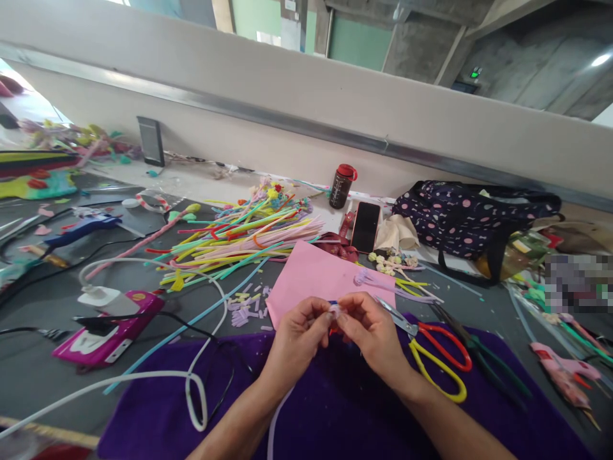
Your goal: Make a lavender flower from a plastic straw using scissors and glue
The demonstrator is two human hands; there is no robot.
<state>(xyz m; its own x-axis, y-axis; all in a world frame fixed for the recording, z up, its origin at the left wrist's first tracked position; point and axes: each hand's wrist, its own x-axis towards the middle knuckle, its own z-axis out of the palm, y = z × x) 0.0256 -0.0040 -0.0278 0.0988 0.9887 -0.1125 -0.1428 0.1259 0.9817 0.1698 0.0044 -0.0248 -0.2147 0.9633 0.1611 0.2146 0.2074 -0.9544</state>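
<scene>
My left hand (pixel 302 329) and my right hand (pixel 371 332) meet over a purple cloth (pixel 330 415), thumbs and fingertips pinched together. Between them is a small pale lilac piece (pixel 335 310), mostly hidden by the fingers; it looks like fuzzy pipe cleaner. A pink sheet (pixel 316 275) lies just beyond my hands, with a lilac pipe-cleaner piece (pixel 366 277) on it. Scissors (pixel 438 354) with one red and one yellow handle rest beside my right hand. Short cut lilac and yellow bits (pixel 246 306) are scattered left of the sheet.
Bundled pipe cleaners (pixel 249 236) lie behind the sheet. At left are a magenta power strip (pixel 108 329) with cables and a blue glue gun (pixel 83 230). Green-handled pliers (pixel 483 358), a phone (pixel 366 227), a bottle (pixel 341 186), a patterned bag (pixel 445 214) and a pink glue gun (pixel 562 370) are to the right.
</scene>
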